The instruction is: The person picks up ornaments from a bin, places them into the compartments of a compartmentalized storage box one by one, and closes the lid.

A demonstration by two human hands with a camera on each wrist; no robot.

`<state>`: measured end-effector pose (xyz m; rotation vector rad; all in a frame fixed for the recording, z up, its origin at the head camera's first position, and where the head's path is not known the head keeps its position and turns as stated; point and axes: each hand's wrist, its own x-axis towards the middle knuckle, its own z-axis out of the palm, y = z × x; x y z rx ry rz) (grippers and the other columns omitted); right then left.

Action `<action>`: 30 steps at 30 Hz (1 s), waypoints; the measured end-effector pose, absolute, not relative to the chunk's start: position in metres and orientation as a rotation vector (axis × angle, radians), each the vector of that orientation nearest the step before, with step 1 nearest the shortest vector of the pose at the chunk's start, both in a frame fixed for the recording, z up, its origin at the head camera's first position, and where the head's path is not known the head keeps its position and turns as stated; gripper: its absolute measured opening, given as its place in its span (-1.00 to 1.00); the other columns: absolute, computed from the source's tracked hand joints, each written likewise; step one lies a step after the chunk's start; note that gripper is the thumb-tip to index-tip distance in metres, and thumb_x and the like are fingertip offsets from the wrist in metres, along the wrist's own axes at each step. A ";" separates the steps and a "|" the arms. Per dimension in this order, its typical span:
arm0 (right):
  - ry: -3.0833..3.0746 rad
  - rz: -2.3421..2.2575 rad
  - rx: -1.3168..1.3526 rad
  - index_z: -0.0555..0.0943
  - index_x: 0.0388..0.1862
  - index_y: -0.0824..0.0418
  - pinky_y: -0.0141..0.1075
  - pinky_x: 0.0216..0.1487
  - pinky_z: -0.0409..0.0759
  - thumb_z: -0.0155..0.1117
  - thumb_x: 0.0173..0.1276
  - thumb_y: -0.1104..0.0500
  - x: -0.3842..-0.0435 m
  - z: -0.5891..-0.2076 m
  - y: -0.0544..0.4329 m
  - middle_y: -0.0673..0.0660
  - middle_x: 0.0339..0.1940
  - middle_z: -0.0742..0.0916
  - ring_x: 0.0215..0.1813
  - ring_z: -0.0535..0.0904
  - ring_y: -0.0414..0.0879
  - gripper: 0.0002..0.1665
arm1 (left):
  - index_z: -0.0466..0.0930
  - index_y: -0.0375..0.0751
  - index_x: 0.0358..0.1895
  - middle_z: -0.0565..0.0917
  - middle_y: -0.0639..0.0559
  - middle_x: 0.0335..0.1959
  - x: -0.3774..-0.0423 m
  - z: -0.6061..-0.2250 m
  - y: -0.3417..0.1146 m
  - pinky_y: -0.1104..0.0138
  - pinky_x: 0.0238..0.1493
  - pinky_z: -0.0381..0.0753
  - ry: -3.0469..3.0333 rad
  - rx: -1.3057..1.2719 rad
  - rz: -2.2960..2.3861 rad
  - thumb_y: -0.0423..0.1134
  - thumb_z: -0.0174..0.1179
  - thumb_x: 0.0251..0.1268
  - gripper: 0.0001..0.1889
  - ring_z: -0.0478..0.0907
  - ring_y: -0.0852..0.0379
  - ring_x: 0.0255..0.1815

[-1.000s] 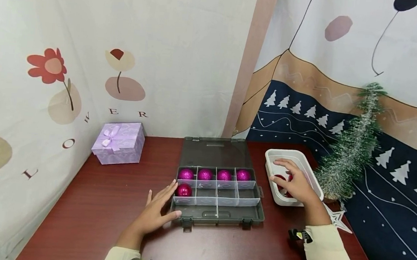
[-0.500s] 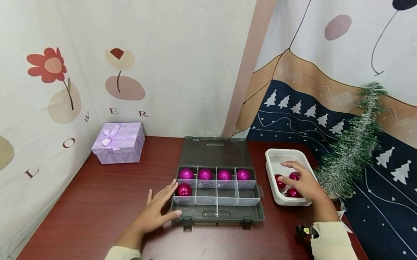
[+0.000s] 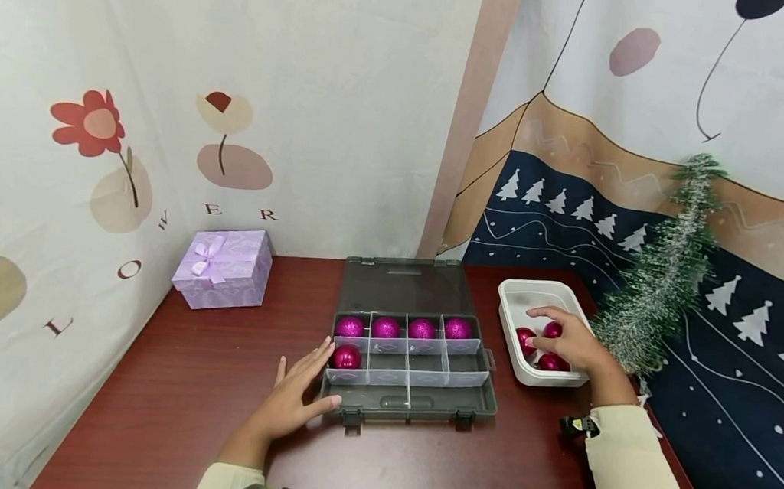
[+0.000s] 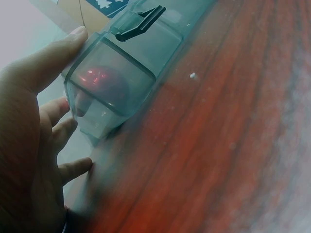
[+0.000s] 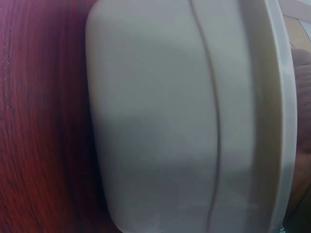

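My left hand (image 3: 293, 398), fingers spread, rests against the left side of a grey translucent compartment box (image 3: 366, 397) with its lid laid back. Glittery magenta baubles (image 3: 386, 328) fill the back row, and one shiny magenta bauble (image 3: 346, 357) sits in the left middle compartment. The left wrist view shows that bauble (image 4: 104, 86) through the box wall beside my thumb. My right hand (image 3: 574, 343) reaches into a white tub (image 3: 515, 304), thumb tip right at a shiny red bauble (image 3: 525, 338) and index finger held apart above. Two other red baubles (image 3: 552, 362) lie under this hand.
A lilac gift box (image 3: 224, 271) with a bow stands at the back left of the table (image 3: 216, 369). Close behind the tub, a small frosted artificial tree (image 3: 665, 281) leans by the wall hanging. The tub's outer wall (image 5: 155, 116) fills the right wrist view.
My right hand has shifted slightly right within the tub, and its thumb and index finger are at the right of where they were. More red baubles show. The left hand stays put.
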<state>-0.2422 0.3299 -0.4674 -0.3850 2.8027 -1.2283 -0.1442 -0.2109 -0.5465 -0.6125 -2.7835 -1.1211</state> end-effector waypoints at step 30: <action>2.833 -1.090 -0.399 0.74 0.20 0.30 0.31 0.38 0.64 0.62 0.33 0.25 -0.253 -0.480 0.328 0.51 0.31 0.71 0.26 0.65 0.37 -0.53 | 0.23 -0.05 0.76 0.24 -0.10 0.80 -0.143 -0.545 -0.211 -0.70 0.53 -0.39 -2.797 -0.597 -1.126 0.14 0.43 0.35 -0.02 0.27 -0.42 0.72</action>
